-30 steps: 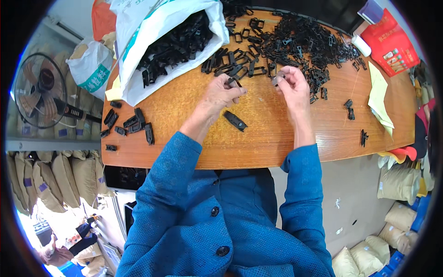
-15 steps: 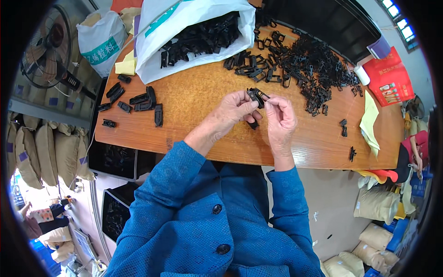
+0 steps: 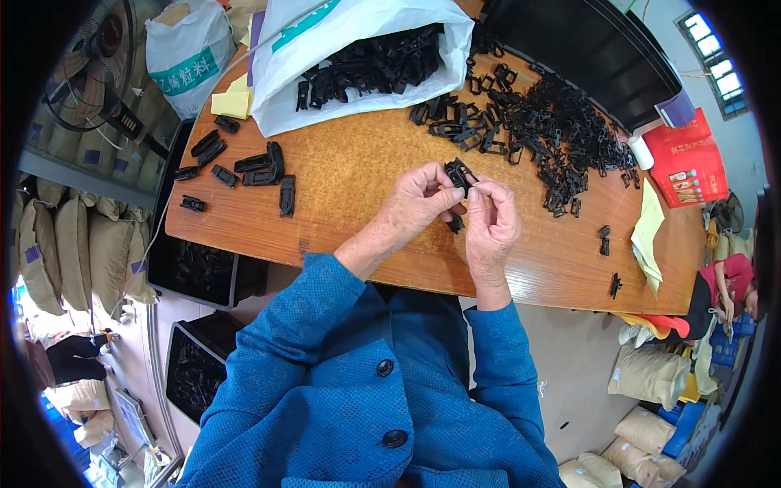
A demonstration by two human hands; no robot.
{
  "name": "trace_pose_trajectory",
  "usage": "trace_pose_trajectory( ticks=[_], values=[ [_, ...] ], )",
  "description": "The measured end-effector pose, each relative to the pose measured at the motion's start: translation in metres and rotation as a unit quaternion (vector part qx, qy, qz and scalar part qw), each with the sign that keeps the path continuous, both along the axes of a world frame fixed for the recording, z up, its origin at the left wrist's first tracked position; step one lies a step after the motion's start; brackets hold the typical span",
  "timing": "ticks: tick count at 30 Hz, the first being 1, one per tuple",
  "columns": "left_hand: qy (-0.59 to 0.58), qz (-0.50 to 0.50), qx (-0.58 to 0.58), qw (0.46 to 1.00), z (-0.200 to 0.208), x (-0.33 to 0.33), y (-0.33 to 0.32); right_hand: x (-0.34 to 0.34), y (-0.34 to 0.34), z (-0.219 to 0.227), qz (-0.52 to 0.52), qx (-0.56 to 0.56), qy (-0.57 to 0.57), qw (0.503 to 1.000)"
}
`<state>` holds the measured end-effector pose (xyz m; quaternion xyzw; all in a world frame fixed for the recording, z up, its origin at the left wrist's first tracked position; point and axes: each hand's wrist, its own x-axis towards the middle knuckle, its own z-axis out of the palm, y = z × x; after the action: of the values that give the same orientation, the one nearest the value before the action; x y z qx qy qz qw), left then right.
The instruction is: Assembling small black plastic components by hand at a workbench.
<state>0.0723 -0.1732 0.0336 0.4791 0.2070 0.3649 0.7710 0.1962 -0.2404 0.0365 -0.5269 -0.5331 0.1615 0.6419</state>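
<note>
White plastic bag (image 3: 358, 49) of black clips at the table's (image 3: 358, 187) far edge, green-striped white sack (image 3: 185, 50) left, red package (image 3: 685, 163) right. Over the table's middle — left hand (image 3: 415, 203) and right hand (image 3: 486, 224) raised, fingertips pinched shut together on one small black clip (image 3: 458, 173).

A wooden desk (image 3: 350, 187) carries a white sack (image 3: 358, 49) of black plastic clips at its far edge. Right of the sack lies a loose clip heap (image 3: 545, 122); left of it, assembled buckles (image 3: 252, 171) and yellow notes (image 3: 230, 103).
</note>
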Motion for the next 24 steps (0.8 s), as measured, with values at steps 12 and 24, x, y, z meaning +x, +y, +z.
trace_pose_trajectory(
  ticks=[12,24],
  values=[
    [0.11,0.08,0.018,0.991,0.003,-0.003,0.001,0.006,0.014,-0.012,0.055,-0.045,0.009,0.997],
    [0.213,0.062,0.141,0.965,-0.022,-0.024,0.026,0.025,0.041,0.002,0.235,-0.238,0.217,0.917]
  ],
)
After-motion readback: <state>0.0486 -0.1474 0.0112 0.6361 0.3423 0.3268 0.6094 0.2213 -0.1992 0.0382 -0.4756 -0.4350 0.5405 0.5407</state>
